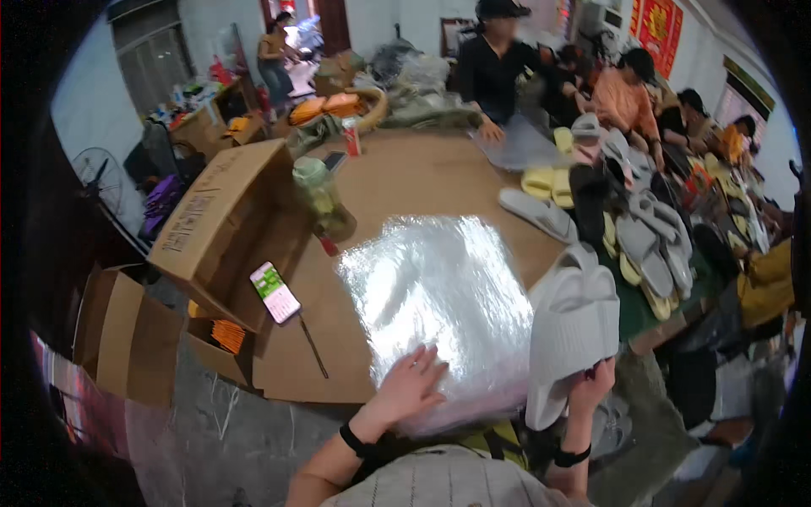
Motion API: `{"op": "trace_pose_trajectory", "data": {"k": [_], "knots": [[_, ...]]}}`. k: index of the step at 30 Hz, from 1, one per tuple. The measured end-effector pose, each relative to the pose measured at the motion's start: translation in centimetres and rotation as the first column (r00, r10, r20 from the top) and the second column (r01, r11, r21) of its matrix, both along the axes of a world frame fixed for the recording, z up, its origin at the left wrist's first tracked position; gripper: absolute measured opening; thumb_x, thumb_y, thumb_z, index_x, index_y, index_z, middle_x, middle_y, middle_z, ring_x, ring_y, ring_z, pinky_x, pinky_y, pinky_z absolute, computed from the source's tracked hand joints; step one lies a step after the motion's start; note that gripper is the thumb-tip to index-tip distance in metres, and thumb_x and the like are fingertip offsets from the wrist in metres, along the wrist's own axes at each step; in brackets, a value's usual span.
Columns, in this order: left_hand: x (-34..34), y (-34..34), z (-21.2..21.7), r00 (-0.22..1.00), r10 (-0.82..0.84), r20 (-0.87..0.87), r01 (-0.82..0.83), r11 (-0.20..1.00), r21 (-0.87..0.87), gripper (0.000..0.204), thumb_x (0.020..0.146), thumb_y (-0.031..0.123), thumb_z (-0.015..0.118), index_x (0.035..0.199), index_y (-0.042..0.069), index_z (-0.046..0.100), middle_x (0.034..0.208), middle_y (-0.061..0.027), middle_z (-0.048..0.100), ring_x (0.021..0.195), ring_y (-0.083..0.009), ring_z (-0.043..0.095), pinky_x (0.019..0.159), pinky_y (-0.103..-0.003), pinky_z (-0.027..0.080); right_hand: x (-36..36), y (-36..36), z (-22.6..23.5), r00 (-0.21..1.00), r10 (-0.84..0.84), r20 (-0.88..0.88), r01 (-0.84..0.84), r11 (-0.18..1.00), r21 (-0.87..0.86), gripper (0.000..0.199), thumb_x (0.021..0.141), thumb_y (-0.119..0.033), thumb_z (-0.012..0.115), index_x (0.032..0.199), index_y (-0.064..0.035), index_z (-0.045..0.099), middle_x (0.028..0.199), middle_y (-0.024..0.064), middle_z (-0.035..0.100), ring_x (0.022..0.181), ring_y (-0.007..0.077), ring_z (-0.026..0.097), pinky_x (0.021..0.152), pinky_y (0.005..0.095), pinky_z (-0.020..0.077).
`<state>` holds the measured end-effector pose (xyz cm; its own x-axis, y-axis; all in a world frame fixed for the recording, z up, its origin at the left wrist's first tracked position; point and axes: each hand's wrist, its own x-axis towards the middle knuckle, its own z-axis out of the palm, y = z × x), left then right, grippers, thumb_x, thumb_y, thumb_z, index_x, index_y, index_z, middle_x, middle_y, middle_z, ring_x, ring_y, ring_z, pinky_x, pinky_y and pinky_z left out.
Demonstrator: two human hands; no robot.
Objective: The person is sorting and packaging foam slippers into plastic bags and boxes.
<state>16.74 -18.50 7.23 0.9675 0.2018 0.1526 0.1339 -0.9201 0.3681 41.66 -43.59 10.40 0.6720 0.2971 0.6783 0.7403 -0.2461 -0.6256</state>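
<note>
My right hand (594,384) is closed around the lower end of a pair of light grey slide sandals (574,325), held together at the right edge of the table. Under my left hand (411,384) lies a stack of clear, shiny plastic bags (439,296). The left fingers are spread and rest on or just over the near part of the stack. Black bands circle both wrists. Beyond the held pair, a single grey slide (539,215) lies on the cardboard tabletop (414,173).
Left of the bags are a phone (275,292), a thin dark stick (313,345), a green-lidded bottle (321,196) and an open carton (228,224). A red can (351,137) stands farther back. Slides (646,245) pile up at right, near several people. One person (498,68) handles plastic across the table.
</note>
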Motion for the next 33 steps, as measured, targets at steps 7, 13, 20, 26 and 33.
{"op": "trace_pose_trajectory", "data": {"k": [7, 13, 20, 26, 33], "knots": [[3.8, 1.1, -0.5, 0.998, 0.064, 0.002, -0.064, 0.996, 0.053, 0.054, 0.092, 0.032, 0.067, 0.139, 0.009, 0.053, 0.153, -0.0221, 0.040, 0.141, -0.0433, 0.037, 0.113, -0.050, 0.035, -0.7, -3.3, 0.9, 0.987, -0.129, -0.097, 0.131, 0.991, 0.023, 0.019, 0.078, 0.003, 0.068, 0.097, 0.0053, 0.065, 0.106, 0.0101, 0.060, 0.070, 0.0141, 0.052, 0.053, 0.0246, 0.0384], [2.9, -0.4, 1.1, 0.982, 0.185, 0.046, -0.183, 0.982, -0.046, 0.052, 0.093, 0.031, 0.067, 0.138, 0.010, 0.055, 0.151, -0.0194, 0.043, 0.140, -0.0414, 0.039, 0.110, -0.051, 0.038, -2.2, -4.2, 2.1, 0.994, -0.107, 0.007, 0.107, 0.986, -0.130, 0.019, 0.076, 0.003, 0.069, 0.095, 0.0051, 0.066, 0.098, 0.0111, 0.061, 0.069, 0.0175, 0.054, 0.055, 0.0282, 0.0412], [2.6, 0.3, 0.0, 0.985, 0.139, 0.100, -0.131, 0.988, -0.085, 0.043, 0.092, 0.029, 0.066, 0.130, 0.008, 0.063, 0.142, -0.0215, 0.052, 0.131, -0.0436, 0.048, 0.107, -0.047, 0.042, -3.4, -2.4, 2.5, 0.985, 0.083, -0.148, -0.112, 0.974, -0.198, 0.030, 0.073, 0.005, 0.068, 0.102, 0.0005, 0.073, 0.102, 0.0118, 0.068, 0.080, 0.0203, 0.065, 0.061, 0.0265, 0.0468], [3.6, 0.1, 1.2, 0.956, 0.252, 0.149, -0.177, 0.903, -0.391, 0.035, 0.101, 0.023, 0.054, 0.127, 0.003, 0.065, 0.134, -0.0235, 0.059, 0.127, -0.0403, 0.052, 0.108, -0.043, 0.042, -4.1, -1.9, 2.5, 0.960, 0.238, -0.150, -0.267, 0.938, -0.222, 0.038, 0.069, 0.003, 0.075, 0.106, 0.0004, 0.072, 0.112, 0.0178, 0.067, 0.100, 0.0339, 0.069, 0.079, 0.0352, 0.0550], [4.0, 0.5, 1.0, 0.950, 0.299, 0.091, -0.182, 0.768, -0.614, 0.036, 0.103, 0.023, 0.048, 0.125, 0.000, 0.067, 0.136, -0.0241, 0.058, 0.129, -0.0369, 0.052, 0.110, -0.041, 0.039, -4.5, -2.2, 1.9, 0.961, 0.209, -0.182, -0.257, 0.916, -0.307, 0.034, 0.070, -0.002, 0.075, 0.103, -0.0006, 0.073, 0.101, 0.0141, 0.068, 0.084, 0.0275, 0.068, 0.067, 0.0336, 0.0525]]}}
